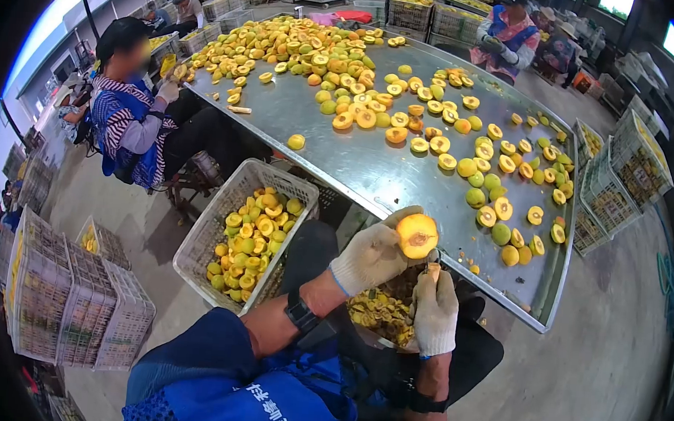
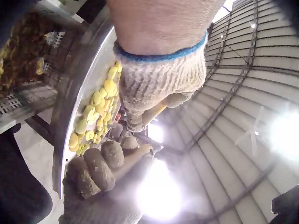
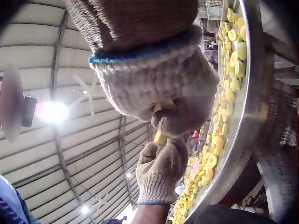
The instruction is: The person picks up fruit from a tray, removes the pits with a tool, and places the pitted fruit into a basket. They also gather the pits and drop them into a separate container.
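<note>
The gloved left hand (image 1: 371,254) holds a halved yellow fruit (image 1: 416,236), its cut face and brown centre turned upward, in front of the metal table's near edge. Just right of it, the gloved right hand (image 1: 434,313) grips a small tool by its wooden handle (image 1: 433,272). In the left wrist view the right hand's fingers (image 2: 99,170) curl round that handle (image 2: 133,162), close below the left hand (image 2: 161,81). The right wrist view has the right hand (image 3: 161,88) above the left hand (image 3: 161,173), with a sliver of yellow fruit (image 3: 160,138) between them; the tool's tip is unclear.
Many halved fruits (image 1: 397,134) lie across the metal table (image 1: 341,159). A crate of fruit halves (image 1: 192,246) stands left of the knees, and a container of brownish scraps (image 1: 380,313) sits below the hands. Stacked crates (image 1: 69,292) are at far left; a seated person (image 1: 134,119) works nearby.
</note>
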A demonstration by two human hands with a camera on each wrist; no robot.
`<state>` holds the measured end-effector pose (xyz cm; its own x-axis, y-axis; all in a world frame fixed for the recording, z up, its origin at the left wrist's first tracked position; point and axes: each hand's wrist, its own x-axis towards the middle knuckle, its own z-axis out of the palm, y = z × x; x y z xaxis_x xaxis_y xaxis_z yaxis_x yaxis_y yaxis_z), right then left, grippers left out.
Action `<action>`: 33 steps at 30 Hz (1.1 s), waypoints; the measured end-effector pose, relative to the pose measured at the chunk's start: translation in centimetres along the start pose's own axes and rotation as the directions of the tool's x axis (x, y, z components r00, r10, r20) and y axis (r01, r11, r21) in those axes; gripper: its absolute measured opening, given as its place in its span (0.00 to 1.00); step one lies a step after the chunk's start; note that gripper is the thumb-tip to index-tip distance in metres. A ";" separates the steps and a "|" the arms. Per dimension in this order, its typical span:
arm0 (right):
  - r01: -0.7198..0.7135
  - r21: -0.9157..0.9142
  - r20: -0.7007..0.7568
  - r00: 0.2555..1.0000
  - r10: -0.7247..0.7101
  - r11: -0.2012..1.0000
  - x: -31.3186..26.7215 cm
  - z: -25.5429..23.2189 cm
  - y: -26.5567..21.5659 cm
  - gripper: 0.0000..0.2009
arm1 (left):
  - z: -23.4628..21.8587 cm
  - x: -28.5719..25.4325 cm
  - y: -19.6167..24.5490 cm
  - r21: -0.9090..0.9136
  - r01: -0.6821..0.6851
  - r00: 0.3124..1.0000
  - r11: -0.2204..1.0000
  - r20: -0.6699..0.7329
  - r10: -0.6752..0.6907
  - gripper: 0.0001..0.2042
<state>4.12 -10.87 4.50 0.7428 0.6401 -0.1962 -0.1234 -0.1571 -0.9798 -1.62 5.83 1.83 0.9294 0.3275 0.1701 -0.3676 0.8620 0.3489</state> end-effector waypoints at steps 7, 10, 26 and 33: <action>0.166 -0.235 -0.011 0.985 -0.174 0.958 1.0 0.2 2.1 0.11 | 0.9 -0.3 -2.4 0.525 -0.141 0.978 0.839 -0.056 0.200 0.21; 0.227 -0.295 -0.022 0.969 -0.244 0.928 0.8 0.4 1.7 0.11 | -0.2 0.1 -3.2 0.773 -0.177 0.957 0.610 -0.011 0.291 0.21; 0.228 -0.248 -0.074 0.965 -0.253 0.941 0.3 1.7 1.9 0.11 | 1.7 1.3 -4.4 0.114 -0.079 0.915 0.990 -0.386 0.117 0.24; 0.253 -0.078 -0.126 0.957 -0.261 0.964 0.6 2.1 2.5 0.12 | 2.2 1.1 -3.9 0.162 -0.110 0.937 0.981 -0.313 0.157 0.24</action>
<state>2.93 -9.30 1.87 0.8262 0.5587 0.0728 0.1198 -0.0479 -0.9916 0.76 2.00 2.69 0.8228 0.5634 -0.0744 -0.4683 0.7463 0.4729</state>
